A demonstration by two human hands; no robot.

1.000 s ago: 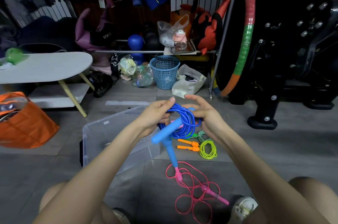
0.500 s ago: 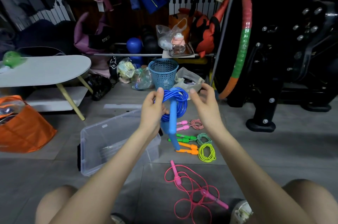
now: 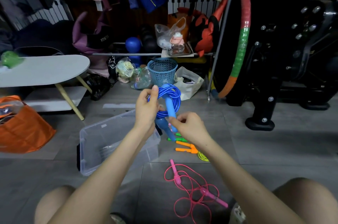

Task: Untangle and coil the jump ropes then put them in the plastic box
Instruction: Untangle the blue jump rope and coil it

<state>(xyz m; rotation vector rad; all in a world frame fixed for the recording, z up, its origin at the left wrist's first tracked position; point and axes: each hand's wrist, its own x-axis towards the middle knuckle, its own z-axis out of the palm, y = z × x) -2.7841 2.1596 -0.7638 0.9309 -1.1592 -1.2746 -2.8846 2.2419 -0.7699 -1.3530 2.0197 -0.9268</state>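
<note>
My left hand grips the coiled blue jump rope, held up above the floor. My right hand pinches the lower part of one of its blue handles; the second blue handle hangs below. The clear plastic box sits on the floor under my left forearm. A pink jump rope lies loose and tangled on the floor in front of me. Orange handles with a yellow-green rope and green handles lie beside the box, partly hidden by my right arm.
A blue mesh basket and a white bag stand behind the ropes. A white low table and an orange bag are at the left. A hoop and black exercise machine fill the right.
My right hand has dropped from the top of the blue coil to the lower end of the handle. The handle now lies across the coil.
</note>
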